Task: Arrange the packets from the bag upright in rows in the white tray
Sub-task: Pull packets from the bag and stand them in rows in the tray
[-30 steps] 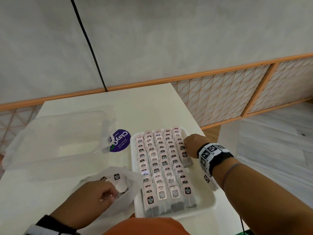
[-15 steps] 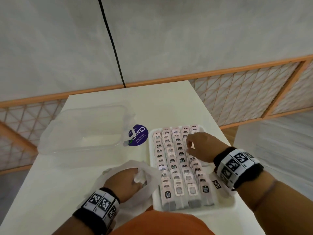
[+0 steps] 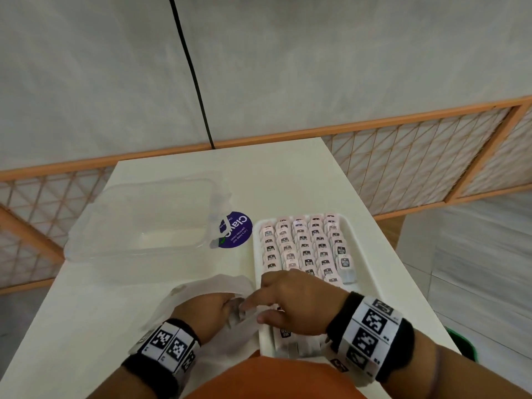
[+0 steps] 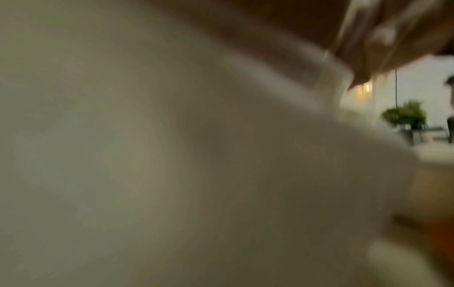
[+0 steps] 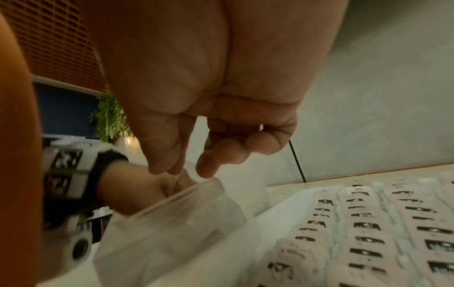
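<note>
The white tray (image 3: 370, 283) lies on the table's right half, filled with several rows of upright pink packets (image 3: 302, 249). To its left lies the translucent bag (image 3: 201, 286). My left hand (image 3: 207, 309) grips the bag's edge next to the tray's near left corner. My right hand (image 3: 290, 303) reaches left across the tray's near rows, its index finger stretched out to the bag mouth. In the right wrist view the right hand (image 5: 186, 170) hangs just above the bag (image 5: 172, 223) with nothing between thumb and fingers. The left wrist view is blurred plastic.
A clear plastic container (image 3: 138, 223) lies at the back left of the white table (image 3: 273, 180). A round purple sticker (image 3: 234, 230) sits between it and the tray. A strip along the tray's right side holds no packets. An orange lattice fence (image 3: 417, 168) runs behind.
My right hand has come back from the tray's far right rows to the bag mouth at the near left. The left hand stays at the bag.
</note>
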Motion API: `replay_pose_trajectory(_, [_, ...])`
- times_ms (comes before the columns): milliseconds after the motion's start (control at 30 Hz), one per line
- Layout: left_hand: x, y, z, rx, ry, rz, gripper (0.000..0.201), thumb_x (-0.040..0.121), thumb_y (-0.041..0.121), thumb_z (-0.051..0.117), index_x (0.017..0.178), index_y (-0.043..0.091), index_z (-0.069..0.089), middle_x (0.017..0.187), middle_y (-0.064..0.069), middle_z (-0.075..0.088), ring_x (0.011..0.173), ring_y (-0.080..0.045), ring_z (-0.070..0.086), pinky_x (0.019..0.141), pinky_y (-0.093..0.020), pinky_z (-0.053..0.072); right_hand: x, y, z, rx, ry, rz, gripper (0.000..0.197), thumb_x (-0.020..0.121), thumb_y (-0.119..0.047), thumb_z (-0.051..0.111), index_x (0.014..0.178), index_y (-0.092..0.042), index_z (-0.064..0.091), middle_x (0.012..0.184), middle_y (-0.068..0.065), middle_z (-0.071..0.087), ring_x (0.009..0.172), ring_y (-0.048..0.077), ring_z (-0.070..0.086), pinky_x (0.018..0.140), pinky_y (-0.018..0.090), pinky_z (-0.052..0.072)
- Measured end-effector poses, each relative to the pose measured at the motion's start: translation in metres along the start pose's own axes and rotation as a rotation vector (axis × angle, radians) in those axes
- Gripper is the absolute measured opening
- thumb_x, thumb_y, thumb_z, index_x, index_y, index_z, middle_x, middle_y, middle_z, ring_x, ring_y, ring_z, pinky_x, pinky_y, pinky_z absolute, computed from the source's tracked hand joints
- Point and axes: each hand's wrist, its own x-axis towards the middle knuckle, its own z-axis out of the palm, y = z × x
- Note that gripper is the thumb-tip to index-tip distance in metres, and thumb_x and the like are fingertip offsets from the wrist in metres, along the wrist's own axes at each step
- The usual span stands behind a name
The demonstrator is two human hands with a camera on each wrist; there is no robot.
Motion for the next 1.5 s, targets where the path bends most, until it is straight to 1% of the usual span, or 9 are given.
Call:
replay_pose_trajectory(133, [-0.005, -0.005, -0.005, -0.008, 0.01, -0.004, 0.021, 0.095, 0.037, 0.048, 0.081, 0.027, 0.061, 0.078, 0.012, 0.06, 0.075, -0.006, 0.056, 0.069, -0.016, 0.042, 0.008, 0.003, 0.013, -0.047, 0.071, 0.097, 0.037, 0.094, -0.041, 0.051, 0.129, -0.028, 0.053, 0.108, 0.003, 0.061, 0.097, 0.023, 0.06, 0.085, 0.038, 0.049])
replay_pose_trajectory(233, [-0.01, 0.002, -0.016, 0.016, 0.09, 0.089, 0.018, 0.092, 0.036, 0.052, 0.076, 0.029, 0.059, 0.073, 0.014, 0.053, 0.072, -0.004, 0.051, 0.06, -0.013, 0.031, 0.013, 0.003, 0.015, 0.011, 0.136, 0.148, 0.041, 0.093, -0.043, 0.052, 0.129, -0.024, 0.051, 0.113, 0.004, 0.062, 0.1, 0.022, 0.059, 0.086, 0.035, 0.047])
replay_pose_trajectory(367, [-0.013, 0.015, -0.026, -0.06, 0.166, 0.158, 0.036, 0.087, 0.049, 0.039, 0.082, 0.028, 0.067, 0.075, 0.011, 0.062, 0.07, -0.002, 0.055, 0.062, -0.012, 0.036, 0.018, -0.001, 0.019, 0.014, 0.197, 0.103, 0.032, 0.093, -0.041, 0.052, 0.111, -0.017, 0.063, 0.096, 0.007, 0.063, 0.088, 0.025, 0.06, 0.074, 0.038, 0.048])
replay_pose_trajectory(533, [-0.015, 0.021, -0.029, -0.14, 0.245, 0.155, 0.017, 0.091, 0.037, 0.057, 0.081, 0.03, 0.069, 0.068, 0.014, 0.061, 0.07, -0.005, 0.058, 0.058, -0.014, 0.041, 0.011, 0.003, 0.009, 0.097, 0.301, 0.124, 0.03, 0.094, -0.039, 0.052, 0.088, -0.014, 0.068, 0.078, 0.004, 0.063, 0.073, 0.019, 0.056, 0.066, 0.034, 0.046])
replay_pose_trajectory(733, [-0.022, 0.012, -0.033, 0.235, 0.316, 0.128, 0.022, 0.059, 0.024, 0.088, 0.067, 0.032, 0.069, 0.07, 0.01, 0.051, 0.063, -0.011, 0.046, 0.055, -0.019, 0.034, -0.026, 0.035, -0.031, 0.226, 0.503, 0.309, 0.017, 0.092, -0.031, 0.06, 0.086, -0.019, 0.07, 0.075, -0.014, 0.054, 0.071, -0.001, 0.049, 0.067, 0.015, 0.037])
replay_pose_trajectory(967, [-0.024, 0.005, -0.024, 0.371, 0.389, -0.007, 0.03, 0.049, 0.023, 0.09, 0.072, 0.032, 0.073, 0.111, -0.006, 0.062, 0.103, -0.028, 0.045, 0.072, -0.047, 0.043, -0.078, 0.1, -0.037, -0.079, 0.169, 0.683, 0.025, 0.094, -0.034, 0.053, 0.084, -0.015, 0.064, 0.079, 0.001, 0.066, 0.072, 0.016, 0.057, 0.066, 0.027, 0.046])
replay_pose_trajectory(1167, [-0.021, -0.002, -0.02, 0.359, 0.466, -0.01, 0.018, 0.059, 0.034, 0.06, 0.072, 0.033, 0.072, 0.112, -0.005, 0.06, 0.104, -0.03, 0.045, 0.076, -0.045, 0.033, -0.086, 0.121, -0.024, -0.131, -0.109, 0.826, 0.02, 0.096, -0.031, 0.044, 0.096, -0.023, 0.062, 0.098, 0.0, 0.063, 0.091, 0.02, 0.058, 0.083, 0.034, 0.05])
replay_pose_trajectory(1300, [-0.019, -0.004, -0.016, 0.369, 0.449, -0.025, 0.018, 0.056, 0.035, 0.064, 0.072, 0.035, 0.071, 0.108, -0.003, 0.063, 0.104, -0.028, 0.044, 0.075, -0.046, 0.035, -0.076, 0.124, -0.019, -0.243, -0.147, 0.814, 0.027, 0.098, -0.03, 0.039, 0.098, -0.017, 0.062, 0.087, 0.001, 0.05, 0.087, 0.02, 0.046, 0.082, 0.034, 0.045])
replay_pose_trajectory(1500, [-0.019, -0.011, -0.014, 0.38, 0.44, -0.018, 0.016, 0.058, 0.039, 0.06, 0.072, 0.04, 0.069, 0.098, 0.004, 0.063, 0.099, -0.022, 0.044, 0.073, -0.04, 0.03, -0.063, 0.126, -0.016, -0.411, -0.109, 0.854, 0.025, 0.095, -0.032, 0.045, 0.108, -0.019, 0.062, 0.105, 0.004, 0.056, 0.098, 0.022, 0.05, 0.082, 0.033, 0.045])
